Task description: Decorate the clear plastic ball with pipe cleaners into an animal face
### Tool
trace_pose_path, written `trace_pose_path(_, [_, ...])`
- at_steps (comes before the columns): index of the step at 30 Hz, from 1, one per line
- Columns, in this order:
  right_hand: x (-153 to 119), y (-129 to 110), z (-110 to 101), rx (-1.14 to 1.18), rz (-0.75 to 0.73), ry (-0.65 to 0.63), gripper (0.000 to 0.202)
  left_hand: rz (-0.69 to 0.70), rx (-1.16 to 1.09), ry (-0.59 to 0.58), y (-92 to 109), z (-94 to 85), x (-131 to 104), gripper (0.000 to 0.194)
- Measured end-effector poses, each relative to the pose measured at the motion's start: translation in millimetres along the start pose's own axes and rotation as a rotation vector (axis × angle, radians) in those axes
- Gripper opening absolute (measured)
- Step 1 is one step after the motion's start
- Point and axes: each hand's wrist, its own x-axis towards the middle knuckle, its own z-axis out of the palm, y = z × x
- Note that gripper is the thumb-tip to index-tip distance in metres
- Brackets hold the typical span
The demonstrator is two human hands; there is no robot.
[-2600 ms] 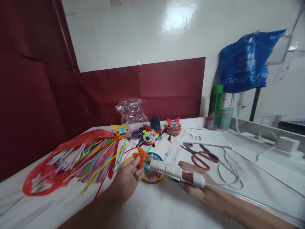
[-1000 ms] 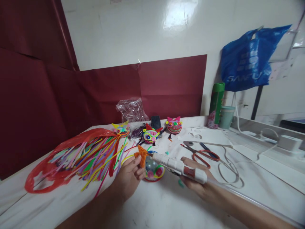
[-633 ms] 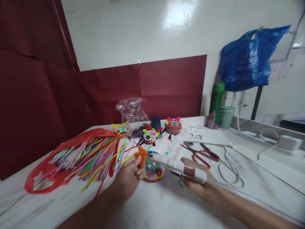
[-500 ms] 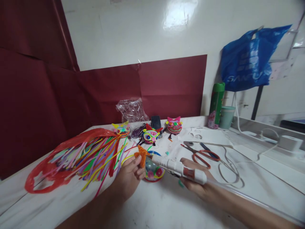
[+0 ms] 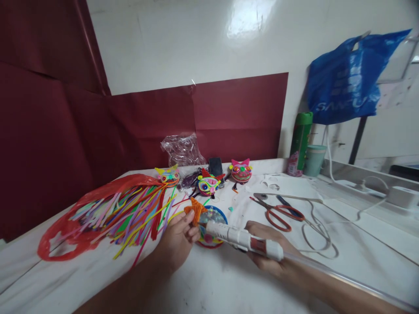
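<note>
My left hand pinches an orange ear-shaped piece of pipe cleaner between thumb and fingers. In my right hand is a white hot glue gun, a clear glue stick sticking out of its back. Its nozzle points left and meets or nearly meets the lower edge of the orange piece; contact is hard to make out. Beneath the nozzle, on the table, lies a round clear ornament with a blue and red rim, partly hidden by the gun.
Finished animal-face ornaments stand at the back beside a phone. On the left, a red plastic bag holds many coloured pipe cleaners. Orange-handled scissors, a cord, a green spray can and a cup are at right.
The glue gun's nozzle has moved slightly left and down, to the bottom of the orange piece. The left hand keeps its hold. The view has shifted a little.
</note>
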Motion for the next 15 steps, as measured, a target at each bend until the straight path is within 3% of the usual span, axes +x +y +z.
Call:
trace_pose_path(5, [0.5,3.1,1.5,0.018,-0.081,0.034,0.014,0.01,-0.027,0.039,-0.9,0.7,0.7,0.042])
trace_pose_path(15, [5.5,-0.4,0.4,0.025,-0.097,0.044,0.014,-0.023,-0.047,0.051,0.3,2.5,0.5,0.04])
